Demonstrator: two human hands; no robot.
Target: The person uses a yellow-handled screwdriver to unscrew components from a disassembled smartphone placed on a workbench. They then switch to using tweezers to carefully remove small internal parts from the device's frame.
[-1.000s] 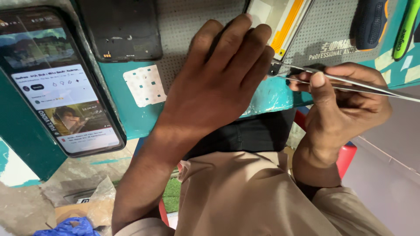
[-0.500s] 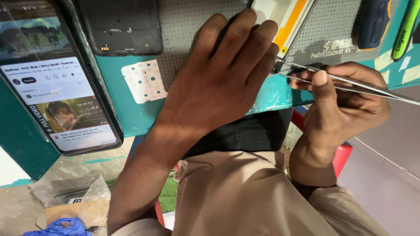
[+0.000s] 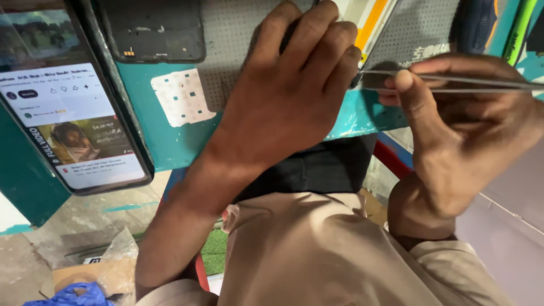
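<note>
Right hand (image 3: 464, 130) fingers pinching tweezers (image 3: 453, 79)

A teal bench (image 3: 164, 147) with a grey mat (image 3: 229, 39) stands over a worn concrete floor (image 3: 62, 226).

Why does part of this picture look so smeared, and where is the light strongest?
Head view: the right hand and its tweezers are motion-blurred; the left hand is sharper; the lit phone screen at left is the brightest spot, slightly washed out; the floor below is dim.
</note>
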